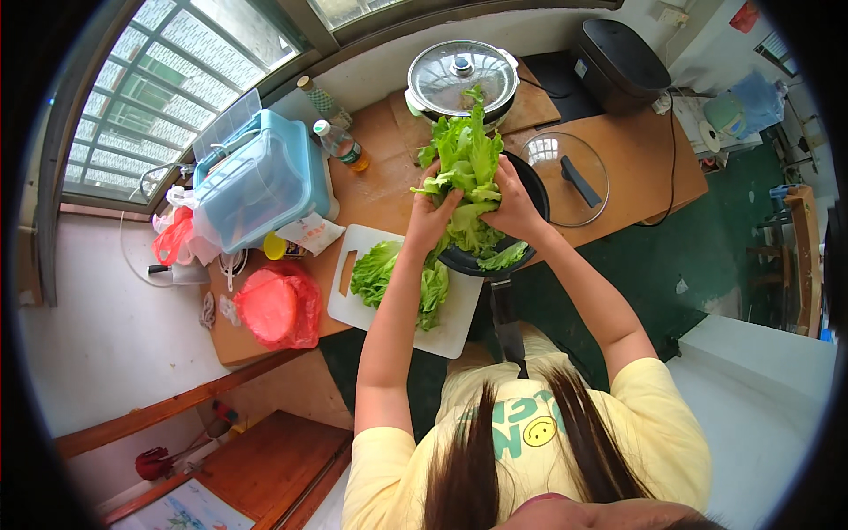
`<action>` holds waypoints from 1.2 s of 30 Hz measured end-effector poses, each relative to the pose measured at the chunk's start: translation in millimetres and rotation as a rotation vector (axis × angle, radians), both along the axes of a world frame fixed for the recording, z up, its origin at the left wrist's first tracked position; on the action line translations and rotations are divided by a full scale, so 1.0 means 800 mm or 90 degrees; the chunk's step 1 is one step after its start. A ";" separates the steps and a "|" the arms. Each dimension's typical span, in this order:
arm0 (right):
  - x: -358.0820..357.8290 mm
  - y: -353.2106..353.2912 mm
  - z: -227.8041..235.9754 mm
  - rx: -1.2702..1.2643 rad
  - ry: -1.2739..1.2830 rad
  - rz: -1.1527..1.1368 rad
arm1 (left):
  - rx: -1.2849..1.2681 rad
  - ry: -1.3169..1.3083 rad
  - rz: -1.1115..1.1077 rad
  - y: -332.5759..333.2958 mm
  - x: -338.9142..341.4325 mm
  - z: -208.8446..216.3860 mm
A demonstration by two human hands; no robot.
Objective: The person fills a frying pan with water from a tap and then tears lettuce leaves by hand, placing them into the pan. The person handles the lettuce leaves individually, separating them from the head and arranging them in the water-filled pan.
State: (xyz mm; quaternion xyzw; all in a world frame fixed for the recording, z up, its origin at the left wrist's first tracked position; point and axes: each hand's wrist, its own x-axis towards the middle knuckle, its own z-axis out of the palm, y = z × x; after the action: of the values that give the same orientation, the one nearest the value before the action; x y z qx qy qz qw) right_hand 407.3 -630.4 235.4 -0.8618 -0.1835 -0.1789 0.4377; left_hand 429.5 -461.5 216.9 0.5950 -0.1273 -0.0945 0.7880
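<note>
Between my two hands is a big bunch of green lettuce leaves (466,155), raised over a black frying pan (538,196). My left hand (430,212) grips the bunch from its left side, and my right hand (517,201) closes on it from the right. One loose lettuce leaf (503,257) lies in the pan; the bunch hides much of the rest of its inside. The pan's dark handle (505,318) points toward my body. More lettuce (378,272) rests on a white cutting board (461,320), below and left of the pan.
A glass lid (548,159) with a dark handle lies right of the pan. Behind stands a lidded electric pot (463,79). A blue plastic box (265,181), a bottle of amber liquid (343,146) and a red plastic bag (279,305) occupy the left. A black appliance (623,64) sits far right.
</note>
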 end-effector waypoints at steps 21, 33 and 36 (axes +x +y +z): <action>-0.062 0.135 0.033 0.023 0.023 -0.212 | 0.027 0.033 -0.132 0.113 -0.011 0.064; -0.185 0.330 -0.173 0.270 0.438 -0.463 | 0.362 0.071 -0.322 0.233 -0.062 -0.120; -0.189 0.341 -0.209 0.278 0.551 -0.539 | 0.491 -0.057 -0.295 0.225 -0.057 -0.182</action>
State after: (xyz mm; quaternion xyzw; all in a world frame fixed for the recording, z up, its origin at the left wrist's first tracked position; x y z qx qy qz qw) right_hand 256.2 -357.9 68.6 -0.7448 0.4063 -0.0057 0.5293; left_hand 384.0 -281.1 71.1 0.8044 -0.2466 -0.2827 0.4606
